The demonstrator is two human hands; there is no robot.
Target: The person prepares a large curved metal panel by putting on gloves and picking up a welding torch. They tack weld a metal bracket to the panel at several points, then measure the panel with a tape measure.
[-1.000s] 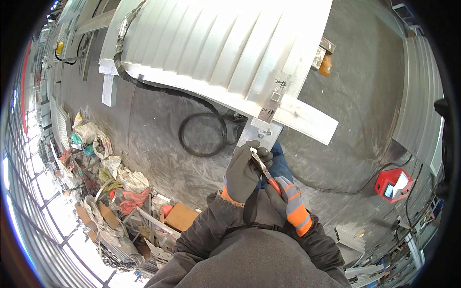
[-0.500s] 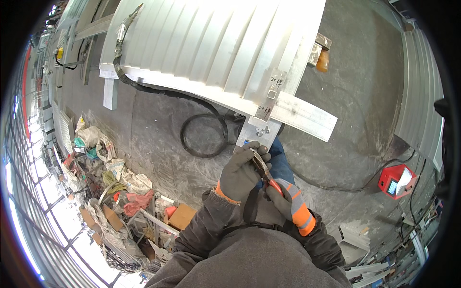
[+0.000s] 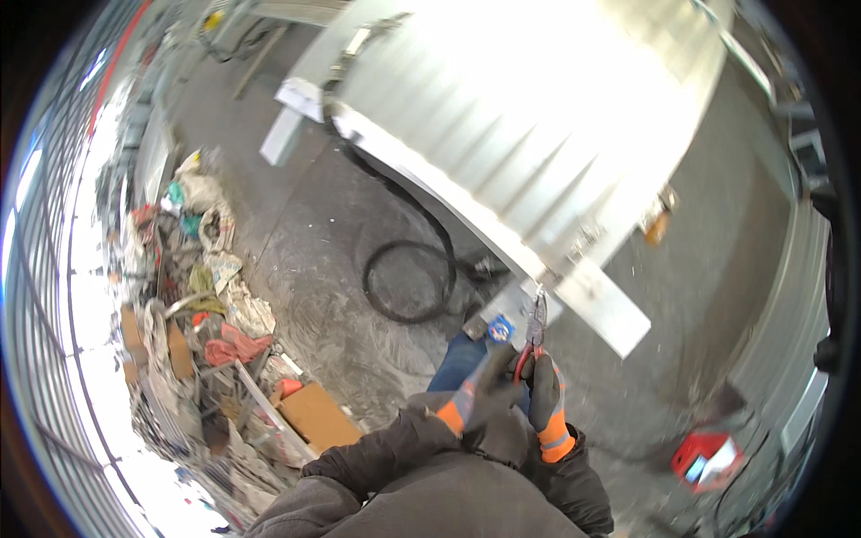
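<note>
My right hand [image 3: 543, 399], in a dark glove with an orange and grey cuff, is closed on a pair of pliers [image 3: 536, 325]. Their red handles lie in the hand, and the metal jaws point away from me toward the corner of the ribbed metal panel. A small pale bit shows at the jaw tips, too blurred to name. My left hand [image 3: 493, 387], gloved alike, is close beside the red handles and smeared by motion, its fingers unclear. Ahead of it a round blue-and-white object [image 3: 500, 328] rests on the metal bar [image 3: 520, 307] by my leg.
The large ribbed metal panel [image 3: 502, 117] spans the far side, with a flat bar [image 3: 603, 307] jutting from its corner. A black cable [image 3: 366, 285] coils on the floor. Rags and scrap [image 3: 235, 345] with a cardboard box [image 3: 318, 417] lie left; a red box [image 3: 707, 462] stands right.
The pliers have swung upright, jaws now pointing toward the panel corner. My left hand has left the jaws and come down near the handles. The whole view has turned.
</note>
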